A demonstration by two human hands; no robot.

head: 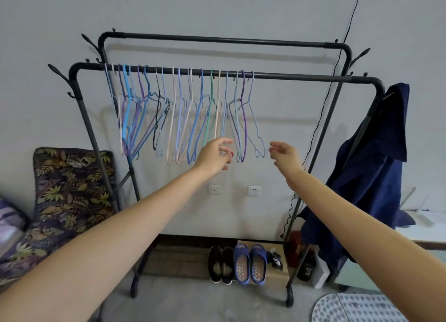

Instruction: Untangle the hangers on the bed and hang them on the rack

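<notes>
Hangers [183, 114] crowd the rack [289, 76] rail above your left hand [216, 154] and right hand [284, 156], both loose-fingered, holding nothing; hanging step looks finished, so next fetch any remaining.

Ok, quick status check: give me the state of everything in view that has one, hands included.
left hand: fingers loosely curled, holding nothing, in front of the hangers' lower ends
right hand: relaxed, empty
hangers: hooked on the front rail, bunched toward the left
front rail: right part bare
back rail: bare
blue garment: draped over the rack's right end
slippers: paired on the floor under the rack
</notes>
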